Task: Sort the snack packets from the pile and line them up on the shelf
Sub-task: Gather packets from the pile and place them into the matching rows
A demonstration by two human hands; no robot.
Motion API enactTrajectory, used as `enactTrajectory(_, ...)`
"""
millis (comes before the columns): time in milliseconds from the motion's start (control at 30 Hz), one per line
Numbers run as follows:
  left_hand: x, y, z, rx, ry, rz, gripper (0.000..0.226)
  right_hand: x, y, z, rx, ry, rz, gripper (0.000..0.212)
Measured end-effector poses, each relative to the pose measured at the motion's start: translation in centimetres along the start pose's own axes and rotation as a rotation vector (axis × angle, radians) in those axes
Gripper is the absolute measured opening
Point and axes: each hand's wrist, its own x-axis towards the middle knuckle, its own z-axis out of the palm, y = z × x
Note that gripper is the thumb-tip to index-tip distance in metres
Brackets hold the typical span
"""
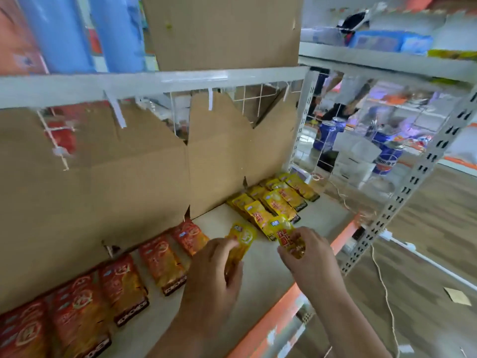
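Observation:
Each hand holds a yellow snack packet over the pale shelf board (260, 275). My left hand (214, 275) pinches one yellow packet (242, 237) by its lower end. My right hand (307, 249) grips another yellow packet (285, 232) at the near end of a row of yellow packets (278, 202), which runs back to the right along the shelf. A row of red-orange packets (124, 280) lies along the cardboard backing from the lower left toward the middle.
Torn brown cardboard (129, 171) lines the back of the shelf. An upper shelf rail (154, 83) carries a cardboard box (224, 32) and blue rolls. A white perforated upright (402, 200) and orange front edge (284, 306) bound the shelf. Cables trail on the wooden floor at right.

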Motion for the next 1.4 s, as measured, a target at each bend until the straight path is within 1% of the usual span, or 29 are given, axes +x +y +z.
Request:
enactTrajectory(100,2.5,0.4,5.4,0.047,0.081,-0.073,0.031,5.8,4.9,0.0,0.025,-0.033,-0.019,0.030)
enactTrajectory(200,4.9,0.5,10.0,0.111,0.134,-0.091,0.033,11.2,9.1,0.3,-0.011,-0.081,-0.024,0.037)
enactTrajectory(267,6.1,0.1,12.3,0.143,0.161,-0.150,0.035,14.4,11.1,0.6,-0.032,-0.104,-0.034,0.036)
enactTrajectory(333,6.7,-0.1,13.5,0.165,0.183,-0.234,0.037,17.0,12.4,1.0,-0.031,-0.100,-0.065,0.029)
enactTrajectory(400,6.9,-0.1,13.9,0.200,0.195,-0.284,0.039,18.9,13.2,1.5,0.003,-0.094,-0.093,0.021)
enactTrajectory(533,7.2,0.1,14.1,0.299,0.190,-0.288,0.038,21.9,14.1,3.0,-0.043,-0.112,-0.134,0.025)
enactTrajectory(633,7.5,0.3,14.1,0.333,0.185,-0.309,0.038,22.7,14.3,4.3,-0.098,-0.123,-0.162,0.025)
enactTrajectory(933,7.7,0.4,14.5,0.390,0.171,-0.346,0.039,22.7,14.8,5.6,-0.098,-0.157,-0.124,0.033)
enactTrajectory(1067,7.8,0.6,14.5,0.394,0.178,-0.350,0.038,22.9,15.1,5.7,-0.145,-0.186,-0.095,0.036)
enactTrajectory(1400,7.8,0.4,14.6,0.402,0.154,-0.369,0.037,22.8,15.1,5.7,-0.130,-0.212,-0.091,0.036)
